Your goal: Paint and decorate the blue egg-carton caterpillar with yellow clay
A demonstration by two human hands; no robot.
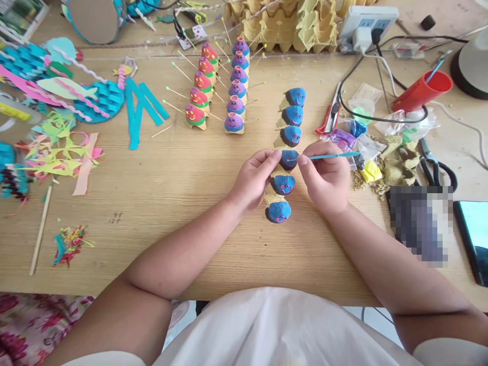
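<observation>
A strip of egg-carton cups (282, 184) with blue and dark clay on them runs up the table in front of me. Most of its cups carry small clay faces with pink or purple eyes and smiles. My left hand (254, 178) pinches the strip from the left, thumb and fingers at a middle cup. From the right, my right hand (327, 178) grips a thin blue clay tool (337, 155). The tool's tip points at the face of that same middle cup; whether it touches the clay I cannot tell.
Red-green (198, 96) and purple cup strips (235, 101) with pins stand behind. At right lie a red cutter (331, 109), a red cup (421, 91), scissors (434, 165) and a phone (473, 239). Paper scraps (61, 147) and a wooden stick (41, 229) lie left.
</observation>
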